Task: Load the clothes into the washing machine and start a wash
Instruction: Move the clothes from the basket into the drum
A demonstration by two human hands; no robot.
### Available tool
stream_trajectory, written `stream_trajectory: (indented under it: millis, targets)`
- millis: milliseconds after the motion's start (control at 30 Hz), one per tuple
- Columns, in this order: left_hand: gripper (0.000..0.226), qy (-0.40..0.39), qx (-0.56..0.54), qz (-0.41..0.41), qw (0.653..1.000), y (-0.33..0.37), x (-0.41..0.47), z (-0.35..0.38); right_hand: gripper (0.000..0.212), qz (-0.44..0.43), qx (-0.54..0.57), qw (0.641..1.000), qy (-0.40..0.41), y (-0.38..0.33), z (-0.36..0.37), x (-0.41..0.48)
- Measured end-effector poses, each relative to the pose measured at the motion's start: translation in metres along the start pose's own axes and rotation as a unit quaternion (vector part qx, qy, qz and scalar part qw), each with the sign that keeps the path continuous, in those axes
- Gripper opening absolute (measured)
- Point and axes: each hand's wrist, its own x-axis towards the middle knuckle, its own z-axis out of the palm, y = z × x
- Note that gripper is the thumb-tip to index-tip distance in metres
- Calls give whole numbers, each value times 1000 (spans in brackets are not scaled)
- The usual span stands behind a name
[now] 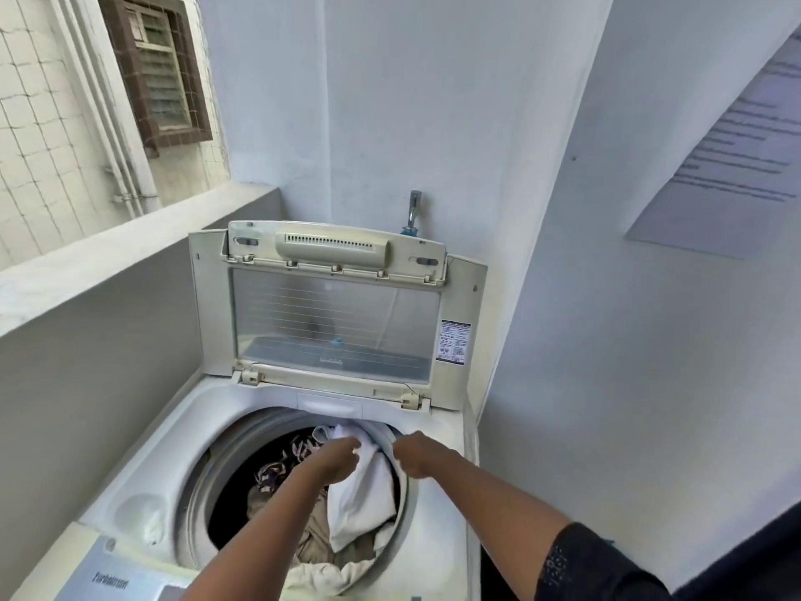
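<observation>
A white top-loading washing machine (143, 461) stands below me with its lid (333, 318) raised upright at the back. The round drum opening holds a pile of clothes: a patterned dark piece (277, 466), beige cloth (312, 544) and a white garment (364, 492) draped over the far right rim. My left hand (340, 461) grips the white garment from the left. At the drum's right edge my right hand (416, 455) pinches the same garment. The control panel (121, 579) shows at the bottom left.
A tap (414, 210) sticks out of the wall behind the lid. A low concrete ledge (108, 258) runs along the left, with a netted opening and a window beyond. A plain wall with a posted paper sheet (737, 167) rises close on the right.
</observation>
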Motion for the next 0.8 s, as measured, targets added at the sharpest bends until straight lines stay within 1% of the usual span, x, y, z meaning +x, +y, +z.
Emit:
stream_trajectory:
  millis: [67,167,333,400,500,600,700,800]
  targets:
    - [39,36,-14,19,999,27,2,3,32,-18,-3,999,33,15,-7,-6]
    - [42,77,-9,32,996,74,5,11,33,-6,21,998,52,48,-13,-17]
    - [44,89,10,66,994,156,14,38,29,24,82,993,80,116,-15,-53]
    - [44,82,25,71,994,184,22,53,26,36,101,991,76,146,-10,-63]
    - [46,55,24,71,996,226,29,85,29,54,125,988,74,196,5,-85]
    - [46,34,28,60,997,259,32,115,30,75,141,986,55,245,25,-100]
    - [46,18,21,45,999,280,39,152,29,117,176,975,60,292,46,-111]
    - [45,-24,9,29,999,285,45,196,24,171,209,962,44,327,76,-116]
